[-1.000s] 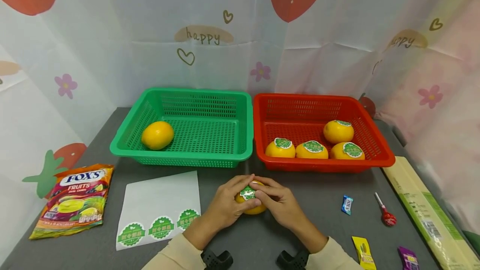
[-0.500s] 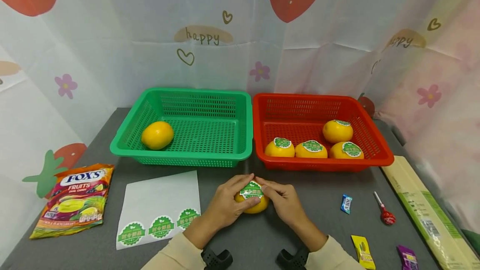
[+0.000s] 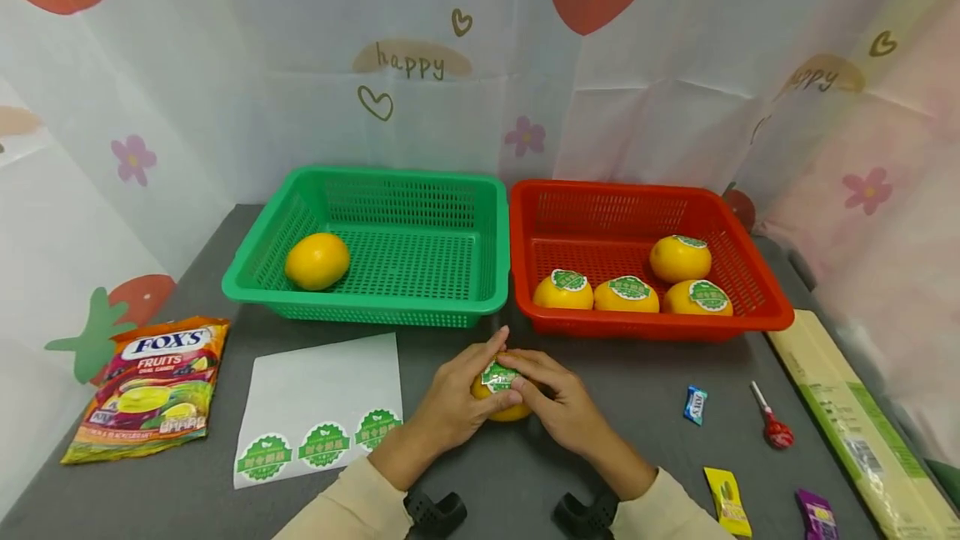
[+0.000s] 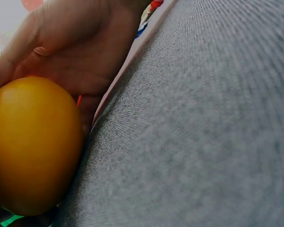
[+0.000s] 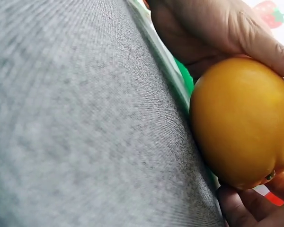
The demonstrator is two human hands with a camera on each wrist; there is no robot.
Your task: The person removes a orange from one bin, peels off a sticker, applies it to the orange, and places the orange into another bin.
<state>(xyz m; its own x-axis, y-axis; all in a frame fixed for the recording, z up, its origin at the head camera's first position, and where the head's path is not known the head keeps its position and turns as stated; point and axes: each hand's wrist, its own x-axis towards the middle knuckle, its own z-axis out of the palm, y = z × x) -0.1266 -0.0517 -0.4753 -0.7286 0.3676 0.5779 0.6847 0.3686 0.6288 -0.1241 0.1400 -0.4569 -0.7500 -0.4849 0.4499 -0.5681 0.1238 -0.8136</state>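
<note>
A yellow lemon point(image 3: 512, 413) rests on the grey table between both hands, with a round green-and-white sticker point(image 3: 497, 377) on its upper side. My left hand point(image 3: 454, 397) holds it from the left, thumb across its front. From the right, my right hand point(image 3: 564, 408) cups it, its thumb and fingers over the sticker's edge. In the left wrist view the lemon point(image 4: 35, 146) sits against the palm. The right wrist view shows the lemon point(image 5: 241, 123) low by the tabletop, fingers around it. Left of the hands lies a white sheet point(image 3: 322, 386) with three green stickers point(image 3: 324, 446) along its lower edge.
Behind the hands stand a green basket point(image 3: 360, 307) with one plain lemon point(image 3: 317, 262) and a red basket point(image 3: 652, 325) with several stickered lemons point(image 3: 627, 294). A candy bag point(image 3: 150, 390) is far left. Small candies, a lollipop point(image 3: 777, 430) and a long packet point(image 3: 855, 415) lie right.
My right thumb and fingers lift off the sticker to the lemon's right side, then come back over it. My left fingers now point more upward. The head view has tilted slightly.
</note>
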